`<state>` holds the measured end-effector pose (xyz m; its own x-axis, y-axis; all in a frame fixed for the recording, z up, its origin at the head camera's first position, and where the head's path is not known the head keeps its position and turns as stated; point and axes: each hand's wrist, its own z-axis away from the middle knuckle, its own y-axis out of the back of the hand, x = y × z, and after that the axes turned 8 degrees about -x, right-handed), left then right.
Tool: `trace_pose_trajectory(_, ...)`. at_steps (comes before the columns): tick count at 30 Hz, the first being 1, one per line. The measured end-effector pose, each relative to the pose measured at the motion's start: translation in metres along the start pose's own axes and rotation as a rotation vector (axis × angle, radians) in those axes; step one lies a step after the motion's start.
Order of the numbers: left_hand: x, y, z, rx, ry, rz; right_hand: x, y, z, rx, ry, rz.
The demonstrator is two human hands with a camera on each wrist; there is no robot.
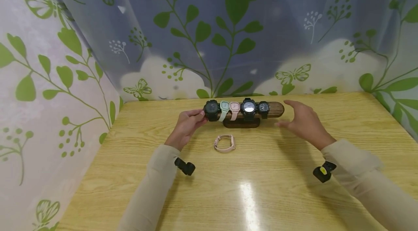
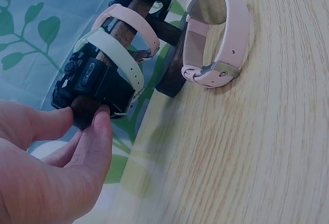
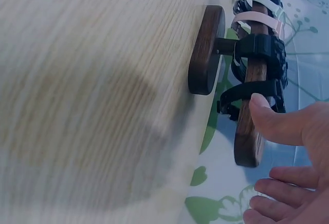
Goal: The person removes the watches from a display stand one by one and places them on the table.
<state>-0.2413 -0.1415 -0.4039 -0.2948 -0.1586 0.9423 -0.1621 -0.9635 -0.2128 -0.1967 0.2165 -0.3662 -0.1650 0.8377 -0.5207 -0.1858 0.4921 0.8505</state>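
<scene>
A dark wooden watch stand (image 1: 277,109) stands near the table's back edge, its horizontal bar raised on a short post over an oblong base (image 3: 205,54). Along the bar, from the left, sit a black watch (image 1: 212,107), a mint green watch (image 1: 224,106), a pink watch (image 1: 234,106) and two more black watches (image 1: 249,106). My left hand (image 1: 187,125) pinches the bar's left end between thumb and fingers. Spread around the bare right end is my right hand (image 1: 307,122), holding nothing; whether its thumb (image 3: 275,124) touches the bar, I cannot tell.
In front of the stand, a loose pink watch (image 1: 233,142) with its strap buckled into a loop stands on its edge on the wooden table (image 1: 209,194). A leaf-patterned curtain (image 1: 202,56) hangs right behind the table, and a similar one (image 1: 65,78) borders the left.
</scene>
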Motion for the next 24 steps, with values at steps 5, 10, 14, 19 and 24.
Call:
trace_pose_trajectory(5,0.000,0.001,0.000,-0.001,0.002,0.002,-0.014,-0.004,-0.006,0.024,0.076,0.017)
trace_pose_trajectory(10,0.000,0.001,0.000,-0.002,0.000,-0.002,-0.022,-0.009,-0.013,0.045,0.165,0.035)
trace_pose_trajectory(14,0.000,0.000,0.001,-0.001,0.001,-0.009,-0.024,-0.015,-0.019,0.040,0.216,0.056)
trace_pose_trajectory(19,0.000,-0.001,0.000,0.004,0.003,-0.007,-0.026,-0.022,-0.025,0.035,0.244,0.073)
trace_pose_trajectory(24,0.001,0.000,0.000,0.006,0.000,-0.005,-0.028,-0.027,-0.030,0.047,0.242,0.093)
